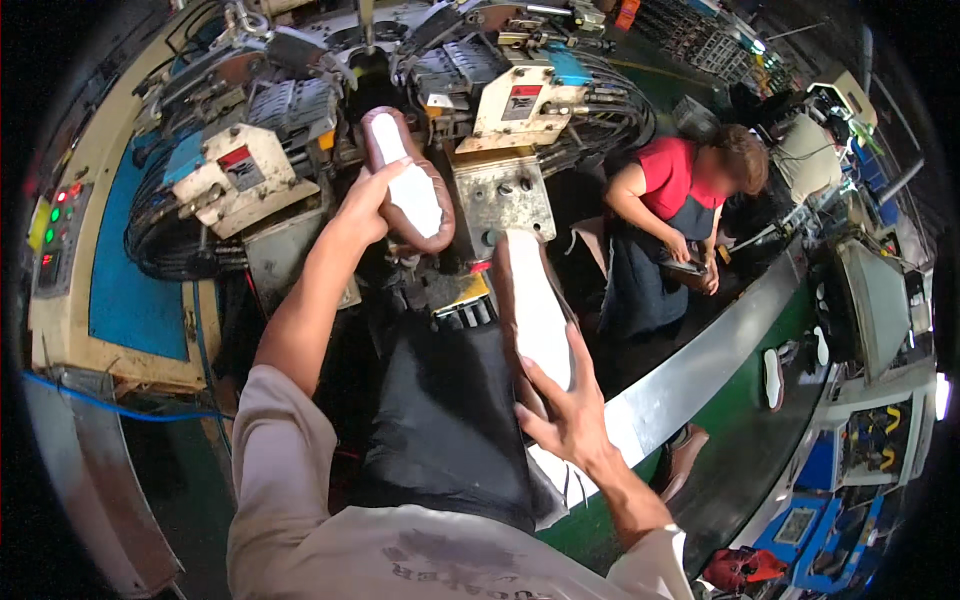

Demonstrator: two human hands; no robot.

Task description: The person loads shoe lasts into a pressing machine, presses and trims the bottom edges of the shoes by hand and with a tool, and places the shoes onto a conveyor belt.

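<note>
One brown shoe with a white face up is at 11 o'clock, by the machine. The left hand holds its side, thumb on the white part. The other shoe is just off the middle, toward 3 o'clock. The right hand holds its near end with fingers spread.

At 4 o'clock sits a blue box; I cannot tell what is in it. A grey crate is between 1 and 2 o'clock, too dark inside to see.

A long silver ledge runs past 3 o'clock. Beyond it, a loose brown shoe lies at 4 o'clock. The big machine fills 12 o'clock. A panel with red and green lights is at 9 o'clock. A person in red works at 2 o'clock.
</note>
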